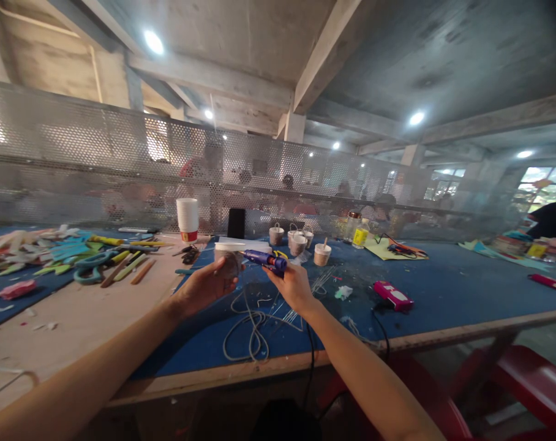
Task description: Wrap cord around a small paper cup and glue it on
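Observation:
My left hand point(209, 283) is wrapped round a small paper cup point(229, 262) with a greyish-brown covering, held above the blue table. In my right hand point(293, 283) is a blue glue gun point(265, 260), its tip pointing left at the cup's side. Whether the tip touches the cup I cannot tell. Below both hands lies a loose coil of grey cord point(255, 334). Just beyond the right hand stand several small covered cups point(298, 244), some with thin loop handles. Thin pale sticks or strands point(321, 282) lie beside that hand.
A stack of white paper cups point(187, 217) stands back left, near a dark phone point(236, 223). Scissors point(94, 264) and foam scraps point(25, 245) lie left. A pink device point(392, 296) and a yellow-labelled bottle point(360, 234) are right. A perforated metal screen point(259, 171) runs behind.

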Available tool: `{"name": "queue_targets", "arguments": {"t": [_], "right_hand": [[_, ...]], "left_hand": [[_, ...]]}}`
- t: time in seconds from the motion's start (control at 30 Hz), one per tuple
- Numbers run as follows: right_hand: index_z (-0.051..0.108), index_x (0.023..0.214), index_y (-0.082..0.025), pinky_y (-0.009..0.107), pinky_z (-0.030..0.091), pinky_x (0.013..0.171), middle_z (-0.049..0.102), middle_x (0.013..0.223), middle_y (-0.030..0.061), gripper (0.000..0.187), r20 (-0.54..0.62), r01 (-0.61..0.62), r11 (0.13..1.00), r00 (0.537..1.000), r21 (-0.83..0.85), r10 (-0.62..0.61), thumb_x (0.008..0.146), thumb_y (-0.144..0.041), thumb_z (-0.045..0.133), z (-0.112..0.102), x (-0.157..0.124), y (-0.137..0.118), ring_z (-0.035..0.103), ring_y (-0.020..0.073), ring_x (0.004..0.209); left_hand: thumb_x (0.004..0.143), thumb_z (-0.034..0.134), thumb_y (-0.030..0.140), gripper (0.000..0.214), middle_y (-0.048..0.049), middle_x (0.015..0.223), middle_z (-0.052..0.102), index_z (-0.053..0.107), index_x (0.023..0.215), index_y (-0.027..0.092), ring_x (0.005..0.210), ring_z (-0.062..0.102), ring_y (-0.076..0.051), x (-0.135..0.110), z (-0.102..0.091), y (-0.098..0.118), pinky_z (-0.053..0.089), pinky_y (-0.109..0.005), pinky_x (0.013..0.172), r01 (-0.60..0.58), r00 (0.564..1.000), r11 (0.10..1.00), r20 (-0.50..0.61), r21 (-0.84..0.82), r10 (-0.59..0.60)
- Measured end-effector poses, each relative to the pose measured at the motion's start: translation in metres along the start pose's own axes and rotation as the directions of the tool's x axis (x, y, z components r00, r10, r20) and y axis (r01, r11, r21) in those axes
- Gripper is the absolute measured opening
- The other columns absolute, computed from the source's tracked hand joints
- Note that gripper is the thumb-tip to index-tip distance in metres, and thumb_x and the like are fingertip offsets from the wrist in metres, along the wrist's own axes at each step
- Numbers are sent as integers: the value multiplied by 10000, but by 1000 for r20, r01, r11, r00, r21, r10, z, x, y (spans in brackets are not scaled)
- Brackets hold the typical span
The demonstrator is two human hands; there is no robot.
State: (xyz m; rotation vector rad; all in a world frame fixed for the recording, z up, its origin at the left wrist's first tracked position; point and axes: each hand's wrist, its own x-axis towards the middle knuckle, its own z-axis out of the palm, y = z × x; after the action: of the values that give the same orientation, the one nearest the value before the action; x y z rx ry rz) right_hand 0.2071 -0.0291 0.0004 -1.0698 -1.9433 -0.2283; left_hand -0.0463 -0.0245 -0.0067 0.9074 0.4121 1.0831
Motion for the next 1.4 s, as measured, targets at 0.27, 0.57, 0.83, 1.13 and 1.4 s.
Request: {"name": "queue_targets", "arguments": {"t": [0.27, 0.57, 0.83, 1.13, 1.4], "right_hand": [[729, 1088, -187, 259, 488, 688, 793, 918, 94, 322, 7, -13, 1000, 1000, -15, 13, 959, -463, 625, -1, 1, -1, 759, 258, 847], [735, 1074, -186, 266, 498, 706, 794, 917, 101, 306, -1, -15, 1000, 1000, -11, 15, 953, -446, 629, 0, 0, -1, 758, 262, 852], [726, 1105, -199, 263, 502, 706, 793, 923, 91, 314, -6, -11, 1000, 1000, 7, 11, 962, -454, 610, 1, 0, 1, 756, 254, 856], [733, 896, -187, 267, 501, 600, 660, 562, 23, 383, 88, -216, 911, 976, 352, 198, 943, -537, 584, -6, 4, -3, 673, 197, 559], [597, 886, -175, 206, 418, 414, 570, 589, -59, 266, 340, -553, 470, 817, 688, 465, 818, -425, 657, 6, 16, 24, 521, 99, 412]], "left_hand": [[930, 660, 285, 328, -148, 1145, 746, 689, 1231, 158, 779, 716, -190, 0, -1, 1, 584, -295, 726, 22, 1000, 1000, -1, -12, -22], [915, 676, 282, 320, -144, 1116, 761, 697, 1215, 173, 757, 722, -192, -1, 4, 1, 586, -285, 698, 23, 1000, 1000, 2, 19, -23], [930, 662, 311, 346, -156, 1126, 760, 685, 1234, 149, 777, 722, -202, -1, 0, 1, 585, -306, 747, 23, 1000, 1000, 14, -5, -23], [919, 660, 352, 349, -168, 1095, 763, 700, 1194, 141, 780, 730, -225, -3, 4, 4, 595, -342, 731, 19, 999, 999, 32, -27, -18], [921, 651, 284, 334, -182, 1123, 760, 690, 1208, 118, 792, 746, -238, -4, 7, 5, 607, -341, 714, 14, 1000, 1000, -17, -7, -15]]}}
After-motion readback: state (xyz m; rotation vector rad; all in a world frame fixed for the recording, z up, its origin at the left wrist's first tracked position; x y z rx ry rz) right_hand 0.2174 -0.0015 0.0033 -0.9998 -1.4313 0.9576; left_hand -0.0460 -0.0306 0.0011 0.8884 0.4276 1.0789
